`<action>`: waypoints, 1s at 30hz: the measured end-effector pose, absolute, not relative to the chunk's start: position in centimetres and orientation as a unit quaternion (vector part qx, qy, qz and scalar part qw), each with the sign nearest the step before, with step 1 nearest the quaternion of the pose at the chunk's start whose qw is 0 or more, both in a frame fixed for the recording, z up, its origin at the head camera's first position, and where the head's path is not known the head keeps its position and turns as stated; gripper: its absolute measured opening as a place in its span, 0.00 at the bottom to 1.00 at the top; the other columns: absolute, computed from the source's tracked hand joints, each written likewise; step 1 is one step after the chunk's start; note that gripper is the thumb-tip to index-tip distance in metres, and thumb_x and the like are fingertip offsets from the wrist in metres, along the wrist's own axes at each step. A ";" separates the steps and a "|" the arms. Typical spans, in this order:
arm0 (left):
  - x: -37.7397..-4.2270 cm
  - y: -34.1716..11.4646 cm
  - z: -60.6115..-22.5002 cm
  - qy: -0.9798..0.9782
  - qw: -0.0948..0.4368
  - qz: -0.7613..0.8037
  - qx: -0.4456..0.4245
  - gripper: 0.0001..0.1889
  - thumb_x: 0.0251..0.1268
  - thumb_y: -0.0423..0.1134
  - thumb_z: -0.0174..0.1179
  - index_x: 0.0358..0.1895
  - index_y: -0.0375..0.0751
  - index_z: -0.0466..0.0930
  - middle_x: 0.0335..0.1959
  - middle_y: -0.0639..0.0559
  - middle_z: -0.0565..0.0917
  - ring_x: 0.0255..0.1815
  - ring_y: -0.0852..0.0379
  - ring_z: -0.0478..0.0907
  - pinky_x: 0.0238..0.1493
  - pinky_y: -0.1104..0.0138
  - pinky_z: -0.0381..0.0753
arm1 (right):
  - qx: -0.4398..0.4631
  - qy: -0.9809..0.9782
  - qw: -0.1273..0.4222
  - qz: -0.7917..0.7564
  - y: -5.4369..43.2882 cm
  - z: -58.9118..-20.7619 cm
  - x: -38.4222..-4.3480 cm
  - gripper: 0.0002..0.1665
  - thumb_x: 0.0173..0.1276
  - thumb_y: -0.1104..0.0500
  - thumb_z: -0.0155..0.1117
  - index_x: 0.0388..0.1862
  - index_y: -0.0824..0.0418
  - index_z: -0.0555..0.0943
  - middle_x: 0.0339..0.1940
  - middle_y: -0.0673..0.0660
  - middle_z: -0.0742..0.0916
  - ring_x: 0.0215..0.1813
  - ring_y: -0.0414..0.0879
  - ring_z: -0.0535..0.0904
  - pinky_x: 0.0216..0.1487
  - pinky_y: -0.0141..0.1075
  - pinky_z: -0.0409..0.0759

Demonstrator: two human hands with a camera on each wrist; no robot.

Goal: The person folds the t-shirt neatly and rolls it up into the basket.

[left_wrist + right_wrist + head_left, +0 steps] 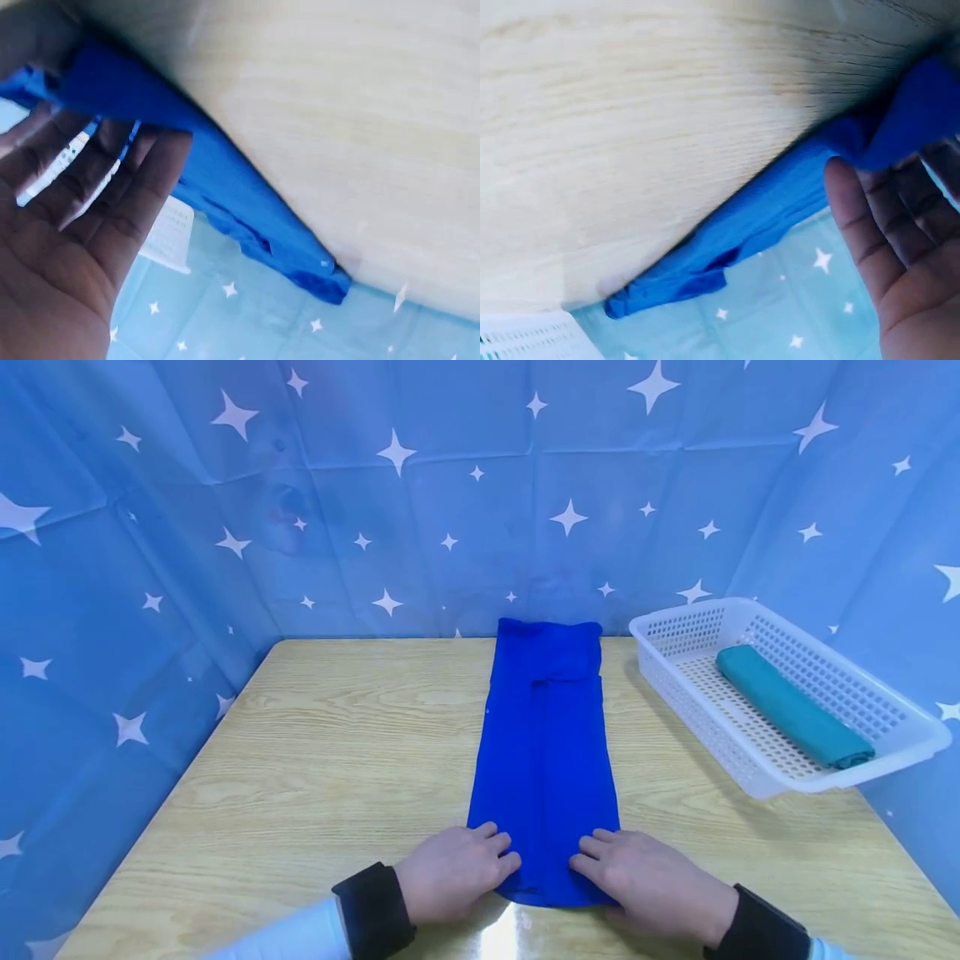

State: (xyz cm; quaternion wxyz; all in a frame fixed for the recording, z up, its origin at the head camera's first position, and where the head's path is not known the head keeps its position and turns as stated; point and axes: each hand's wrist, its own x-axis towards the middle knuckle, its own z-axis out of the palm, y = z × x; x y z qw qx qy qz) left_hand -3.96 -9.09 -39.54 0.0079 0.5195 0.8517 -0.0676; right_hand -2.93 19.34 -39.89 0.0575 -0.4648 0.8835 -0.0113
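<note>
Starry blue curtain (480, 410) hangs behind and beside a wood-grained table (337, 735), apparently as a plain screen around the work. Lengthwise on this surface lies a long blue fabric (577, 743), its far end folded over near the back edge and its near end at the person's hands; this lengthwise lie seems to suit someone working from the near side. The left hand (453, 870) has its grip closed on the near left corner, the hem caught between thumb and fingers in the left wrist view. The right hand (652, 875) mirrors it at the near right corner; its grip also appears to be a pinch, judging by the raised edge over the fingertips, though the thumb hardly shows. One hand per corner probably holds the hem level and stops either side from skewing. Off to the right, apart from the fabric, sits a white perforated basket (693, 714), presumably set there to be within reach without crowding the hands. Inside it, a compactly folded teal cloth (795, 706) lies along the length, perhaps because its narrow shape fits best that way.
</note>
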 end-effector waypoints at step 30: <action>-4.8 -12.1 -40.1 0.857 0.005 0.092 0.507 0.03 0.66 0.39 0.72 0.34 0.54 0.89 0.32 0.66 0.84 0.35 0.72 0.74 0.40 0.81 0.74 | -0.509 0.852 0.000 -0.121 20.2 -39.9 -3.8 0.10 0.70 0.47 0.72 0.27 0.41 0.87 0.24 0.32 0.75 0.29 0.23 0.66 0.29 0.17 0.63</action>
